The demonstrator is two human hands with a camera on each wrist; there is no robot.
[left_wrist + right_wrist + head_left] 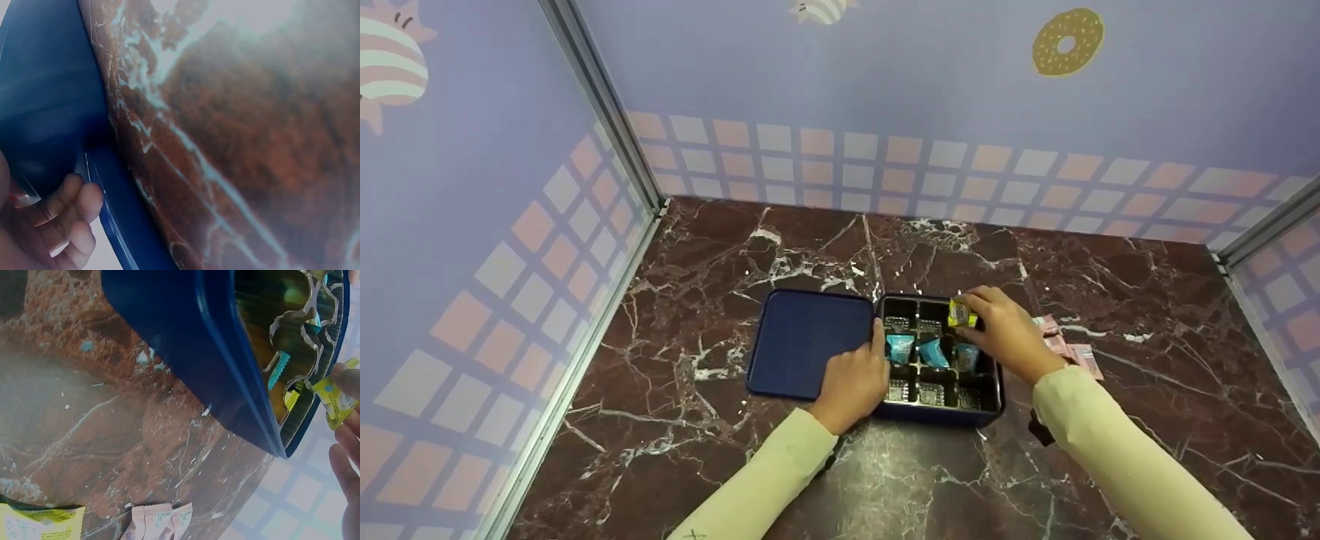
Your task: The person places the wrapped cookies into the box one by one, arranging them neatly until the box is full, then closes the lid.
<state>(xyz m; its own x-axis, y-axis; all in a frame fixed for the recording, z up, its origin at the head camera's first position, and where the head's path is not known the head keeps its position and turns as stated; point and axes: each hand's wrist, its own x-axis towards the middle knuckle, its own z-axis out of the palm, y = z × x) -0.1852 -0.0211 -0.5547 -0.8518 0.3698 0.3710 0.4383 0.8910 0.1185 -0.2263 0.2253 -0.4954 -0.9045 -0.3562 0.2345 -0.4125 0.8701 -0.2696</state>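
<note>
A dark blue box [937, 415] with a divided tray lies open, its blue lid [810, 345] flat against its left side. Across the tray's middle row sit blue-wrapped packets [899, 349]. My right hand [1001, 330] pinches a small yellow packet [336, 402] between thumb and fingers, over the back right compartment. Inside the box, the right wrist view shows another yellow wrapper end [291, 400] near the corner. My left hand [855, 379] rests at the seam of box and lid, index finger straight along the box's left rim, other fingers bent.
Several pink packets [1069, 349] lie on the marbled table right of the box. A yellow packet [42, 523] is near them in the right wrist view. Patterned panels [840, 90] enclose the back and both sides.
</note>
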